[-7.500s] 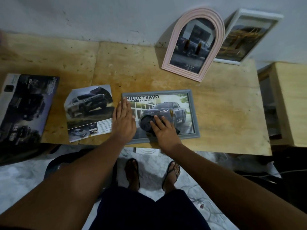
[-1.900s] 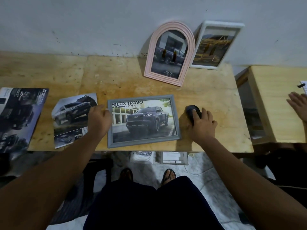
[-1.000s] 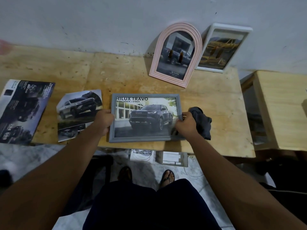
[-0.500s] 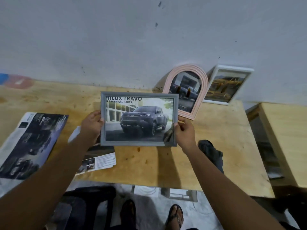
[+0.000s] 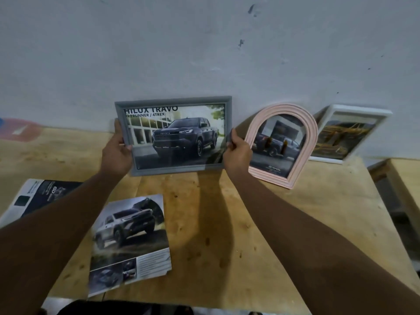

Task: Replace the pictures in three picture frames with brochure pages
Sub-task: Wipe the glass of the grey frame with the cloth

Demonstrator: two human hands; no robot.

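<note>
1. Upright against the wall [image 5: 204, 53], the grey frame [image 5: 173, 135] shows a dark pickup page headed "HILUX TRAVO"; whether its lower edge touches the counter [image 5: 227, 235] cannot be told.
2. Gripping its left edge is the left hand [image 5: 117, 151]; the right hand [image 5: 237, 155] grips its right edge.
3. Just right of it, a pink arched frame [image 5: 281, 145] leans on the wall, then a white frame [image 5: 347, 135].
4. Nearer the person, a loose brochure page [image 5: 129, 242] lies flat, and a dark brochure [image 5: 43, 196] lies at the left.
</note>
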